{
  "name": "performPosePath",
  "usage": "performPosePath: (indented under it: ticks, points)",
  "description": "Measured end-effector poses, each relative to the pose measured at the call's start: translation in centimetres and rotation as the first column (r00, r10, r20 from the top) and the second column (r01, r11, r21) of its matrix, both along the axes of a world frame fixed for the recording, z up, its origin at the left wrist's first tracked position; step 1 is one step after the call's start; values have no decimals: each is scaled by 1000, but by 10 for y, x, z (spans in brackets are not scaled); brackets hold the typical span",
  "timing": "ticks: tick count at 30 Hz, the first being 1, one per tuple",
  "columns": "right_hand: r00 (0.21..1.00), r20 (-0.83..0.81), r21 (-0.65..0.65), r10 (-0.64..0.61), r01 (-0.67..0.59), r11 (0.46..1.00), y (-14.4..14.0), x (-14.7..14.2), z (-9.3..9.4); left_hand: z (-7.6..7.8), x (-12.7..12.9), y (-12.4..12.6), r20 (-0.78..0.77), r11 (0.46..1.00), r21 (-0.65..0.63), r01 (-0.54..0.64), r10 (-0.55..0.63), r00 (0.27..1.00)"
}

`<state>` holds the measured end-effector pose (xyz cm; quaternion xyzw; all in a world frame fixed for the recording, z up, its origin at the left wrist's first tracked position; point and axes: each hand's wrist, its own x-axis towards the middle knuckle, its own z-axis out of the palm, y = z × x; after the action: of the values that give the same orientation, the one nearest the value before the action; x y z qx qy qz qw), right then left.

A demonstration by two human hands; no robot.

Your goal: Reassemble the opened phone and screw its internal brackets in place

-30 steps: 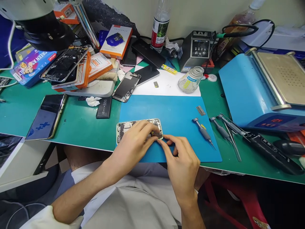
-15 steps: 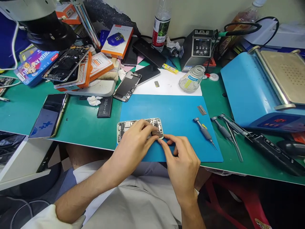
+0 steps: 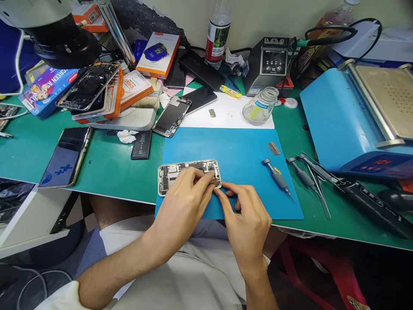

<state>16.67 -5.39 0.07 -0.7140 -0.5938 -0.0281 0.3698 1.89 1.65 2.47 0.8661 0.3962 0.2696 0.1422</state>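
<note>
An opened phone body (image 3: 180, 171) with its boards exposed lies flat on the blue work mat (image 3: 235, 155), near the mat's front left corner. My left hand (image 3: 185, 196) rests over the phone's lower right part, fingertips pressing on the inside near its right end. My right hand (image 3: 248, 215) sits just right of the phone, thumb and forefinger pinched at the phone's right corner. Whatever the fingertips pinch is too small to make out.
Two screwdrivers (image 3: 277, 178), tweezers (image 3: 318, 189) and a black tool lie right of the mat. A blue heating machine (image 3: 355, 116) stands at the right. A glass jar (image 3: 260, 105), a loose screen (image 3: 171, 115), a battery (image 3: 141, 144), a phone (image 3: 66, 157) and stacked boxes crowd the back and left.
My left hand has slid slightly toward me and to the right, baring more of the phone's upper left interior. My right hand has hardly moved.
</note>
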Motion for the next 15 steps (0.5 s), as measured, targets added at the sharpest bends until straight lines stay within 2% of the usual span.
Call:
performPosePath:
  ticks: [7,15]
  points:
    - [1000,3,12,0,0,1000,1,0,-1,4,4,0,-16,1000,8,11,-11,1000]
    - [1000,12,13,-4,4,1000,0,0,-2,2,1,3,20,997,-71,21,-19,1000]
